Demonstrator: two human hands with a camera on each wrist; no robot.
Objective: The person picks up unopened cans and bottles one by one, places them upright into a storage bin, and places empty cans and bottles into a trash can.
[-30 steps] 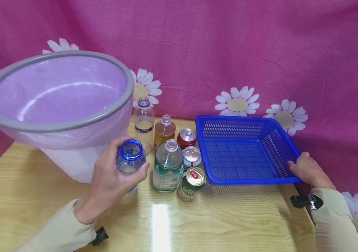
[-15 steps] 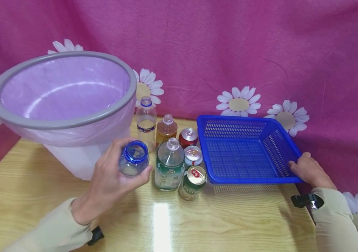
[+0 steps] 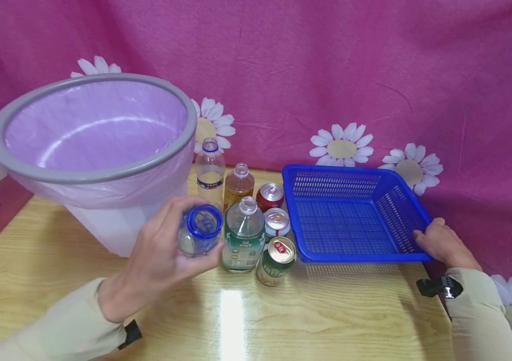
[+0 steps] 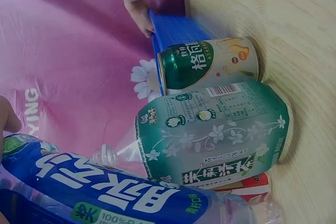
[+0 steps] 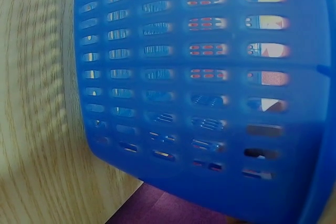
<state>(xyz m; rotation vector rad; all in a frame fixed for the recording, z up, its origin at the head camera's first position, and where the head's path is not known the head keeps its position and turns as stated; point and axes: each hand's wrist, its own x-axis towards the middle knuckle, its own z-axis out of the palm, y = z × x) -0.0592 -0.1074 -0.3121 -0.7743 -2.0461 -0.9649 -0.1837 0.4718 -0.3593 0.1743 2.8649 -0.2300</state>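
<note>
My left hand [image 3: 161,245] grips a clear plastic bottle with a blue mouth [image 3: 202,225], its opening facing up toward the head camera. In the left wrist view this bottle [image 4: 110,187] shows a blue label and tilts in front of the others. Just right of it stands a clear bottle with a green label [image 3: 243,240]. My right hand [image 3: 445,243] holds the right rim of a blue plastic basket [image 3: 346,258], which has slotted walls and nothing inside. The right wrist view shows mostly the basket's wall [image 5: 173,87]; the hand is largely out of that view.
A grey-rimmed bin with a pale purple liner [image 3: 102,175] stands at the left. Behind the green-labelled bottle are a clear bottle [image 3: 210,173] and an amber-labelled one [image 3: 240,183]. A red can [image 3: 270,197], a white can [image 3: 276,223] and a green can [image 3: 276,260] stand beside the basket.
My left hand has moved the blue-mouthed bottle to the right, close to the green-labelled bottle, and tipped it somewhat. The right hand and the basket have stayed in place.
</note>
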